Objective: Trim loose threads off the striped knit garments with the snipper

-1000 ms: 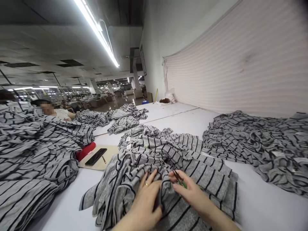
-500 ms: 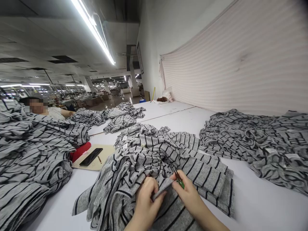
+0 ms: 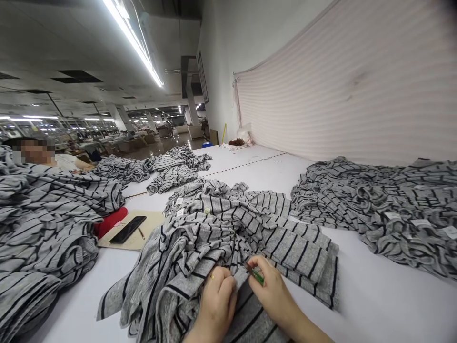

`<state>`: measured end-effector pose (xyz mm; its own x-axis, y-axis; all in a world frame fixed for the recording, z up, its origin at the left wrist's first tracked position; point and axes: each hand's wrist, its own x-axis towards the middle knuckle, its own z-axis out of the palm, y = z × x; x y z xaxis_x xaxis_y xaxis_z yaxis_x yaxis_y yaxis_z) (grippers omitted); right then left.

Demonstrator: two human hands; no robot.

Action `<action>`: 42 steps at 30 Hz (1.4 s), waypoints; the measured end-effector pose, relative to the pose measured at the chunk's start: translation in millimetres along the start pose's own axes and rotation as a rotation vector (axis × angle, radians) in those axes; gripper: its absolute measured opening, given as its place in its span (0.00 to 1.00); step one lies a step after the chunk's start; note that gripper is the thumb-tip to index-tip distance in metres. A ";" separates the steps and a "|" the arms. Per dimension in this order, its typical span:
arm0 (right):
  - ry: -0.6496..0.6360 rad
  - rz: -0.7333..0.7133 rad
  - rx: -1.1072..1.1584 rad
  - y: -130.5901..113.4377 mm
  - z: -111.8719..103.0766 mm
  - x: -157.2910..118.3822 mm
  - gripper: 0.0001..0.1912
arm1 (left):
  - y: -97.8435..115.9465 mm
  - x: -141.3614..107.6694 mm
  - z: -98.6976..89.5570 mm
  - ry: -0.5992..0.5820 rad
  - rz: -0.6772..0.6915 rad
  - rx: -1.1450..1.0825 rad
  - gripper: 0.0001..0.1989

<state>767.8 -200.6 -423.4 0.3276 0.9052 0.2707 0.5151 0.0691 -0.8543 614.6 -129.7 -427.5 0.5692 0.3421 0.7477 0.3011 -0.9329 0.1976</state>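
Hands have drawn closer together, and there's the right hand gripping green-handled snips tight at the grey striped jersey! Left hand clenched in its folds, all on the white table. Off to the side, a beige board carries a black phone and a pen.

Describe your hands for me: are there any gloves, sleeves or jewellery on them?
No gloves: your left hand and right hand are both bare, and no sleeve shows on the forearms in view. Your left hand wears a gold-coloured ring on one finger; no ring shows on your right hand.
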 end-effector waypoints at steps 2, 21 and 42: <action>-0.026 -0.011 -0.006 1.1 0.7 -1.7 0.10 | -2.9 -4.5 1.1 -0.016 0.049 0.030 0.11; -0.177 0.007 -0.036 -3.2 -25.0 -24.2 0.13 | -0.6 -15.8 -1.7 0.046 0.047 -0.098 0.11; -0.196 -0.154 -0.173 -15.2 -28.5 -3.7 0.10 | -6.8 14.8 -20.8 -0.300 -0.878 -0.869 0.16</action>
<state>781.4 -216.9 -398.7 0.0852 0.9545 0.2858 0.6796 0.1541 -0.7172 605.1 -120.7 -404.6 0.6183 0.7859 0.0050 0.1294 -0.1080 0.9857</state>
